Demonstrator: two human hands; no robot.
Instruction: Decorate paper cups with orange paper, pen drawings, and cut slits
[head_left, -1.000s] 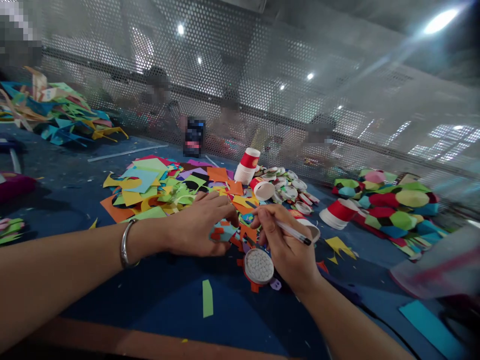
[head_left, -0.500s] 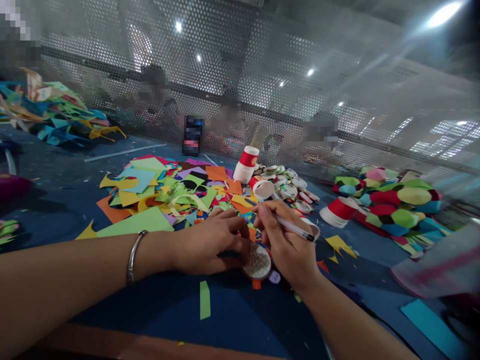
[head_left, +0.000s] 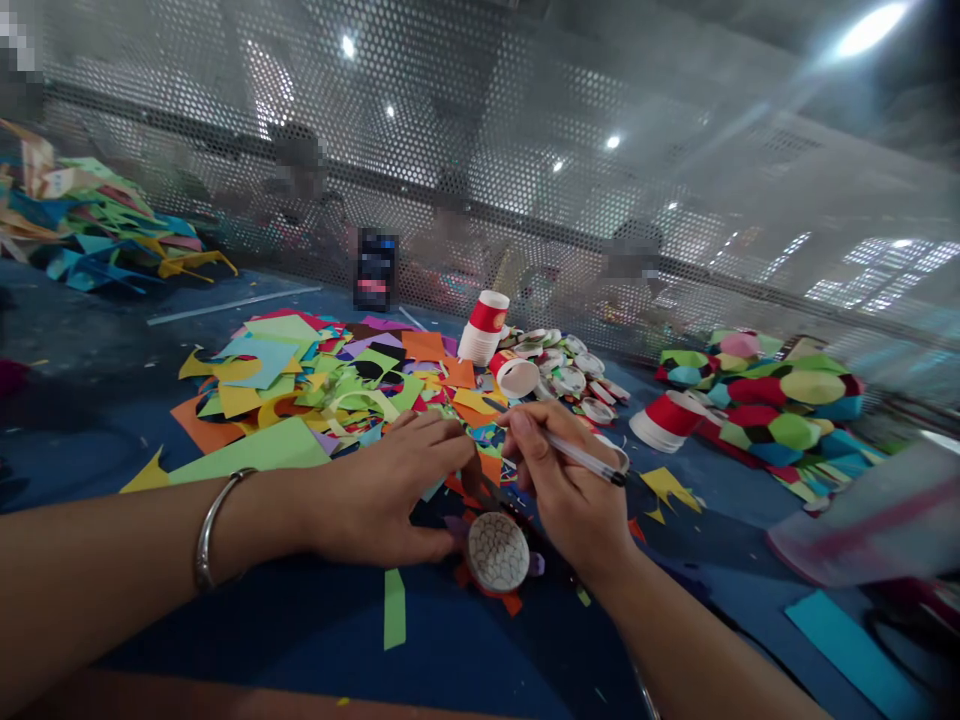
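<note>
A small round white piece (head_left: 498,552), cut like a paper cup's bottom and drawn with a shell-like cell pattern, lies on the blue table before me. Orange and purple paper tabs stick out around its rim. My left hand (head_left: 401,490), with a silver bangle on the wrist, is just left of it. Its thumb and fingers are apart, the thumb close to the piece's left edge; the fingertips reach over paper scraps and are partly hidden. A clear pen with a black end (head_left: 581,455) is in my right hand (head_left: 574,500), its tip pointing up and left.
Ahead lies a heap of coloured paper scraps (head_left: 300,375). Red-and-white paper cups (head_left: 484,328) and a pile of cut cup bottoms (head_left: 566,378) stand behind. Colourful finished-looking paper pieces (head_left: 780,400) and a translucent container (head_left: 870,515) are at right. A perforated metal screen (head_left: 450,130) rises behind the table.
My left fingers have come off the round piece and moved left. The patterned face now shows fully, with more paper tabs visible around it. The pen stays in my right hand.
</note>
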